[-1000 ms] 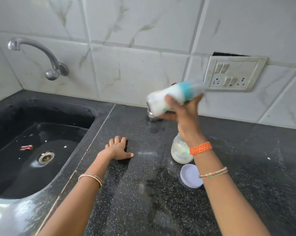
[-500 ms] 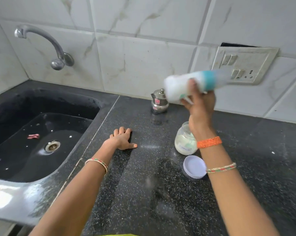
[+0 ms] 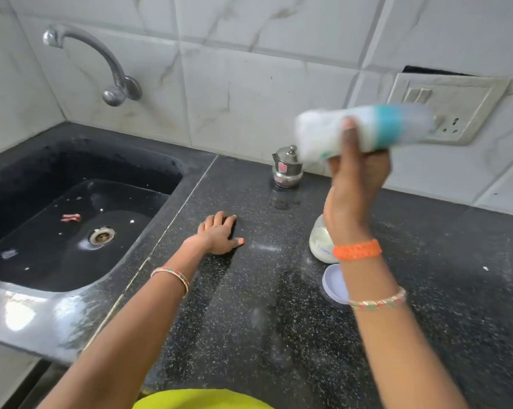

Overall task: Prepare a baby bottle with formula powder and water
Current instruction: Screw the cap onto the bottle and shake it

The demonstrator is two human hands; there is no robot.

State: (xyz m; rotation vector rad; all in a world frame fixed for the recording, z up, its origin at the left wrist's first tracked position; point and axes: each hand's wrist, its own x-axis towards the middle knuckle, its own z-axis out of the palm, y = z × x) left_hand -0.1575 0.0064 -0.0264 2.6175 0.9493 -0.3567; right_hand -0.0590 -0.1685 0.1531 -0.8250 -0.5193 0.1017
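My right hand (image 3: 357, 184) grips a baby bottle (image 3: 364, 132) raised above the counter. The bottle lies nearly sideways, blurred, white with milky liquid and a teal ring toward the right end. Below my right wrist a glass jar (image 3: 318, 242) of white formula powder stands open on the black counter (image 3: 249, 290). Its pale round lid (image 3: 333, 283) lies flat just in front of it. My left hand (image 3: 219, 234) rests on the counter to the left with fingers lightly bent, holding nothing.
A small steel pot with a lid (image 3: 287, 167) stands at the back by the tiled wall. A black sink (image 3: 72, 225) with a steel tap (image 3: 101, 59) fills the left side. A switch and socket plate (image 3: 447, 107) sits on the wall behind the bottle.
The bottle in my right hand has swung about, staying sideways and blurred. The view has shifted left, so the steel pot shows now. My left hand stays on the counter.
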